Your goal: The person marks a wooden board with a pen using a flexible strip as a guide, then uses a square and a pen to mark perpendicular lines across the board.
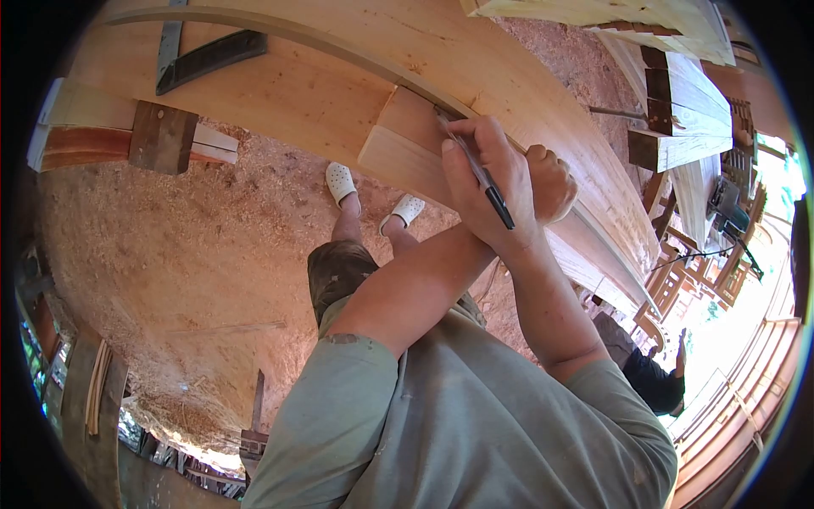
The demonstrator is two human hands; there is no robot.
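A slim black-and-grey pen [496, 201] slants, pinched in the right hand [494, 174], near the small board's [405, 159] far edge. The left hand [553, 184] curls closed at the long strip [365, 53]

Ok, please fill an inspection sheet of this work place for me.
Surface: wide wooden boards, small dark spots on them.
Job's things: pen, long strip, small board, square.
Clutter: sawdust or chips on the floor; stacked wood at right.
Hands: right holds the pen; left curled near the strip, grip unclear; arms crossed.
Cables: thin dark line, maybe a cord, near dark machine.
Surroundings: another person in dark clothes at right.
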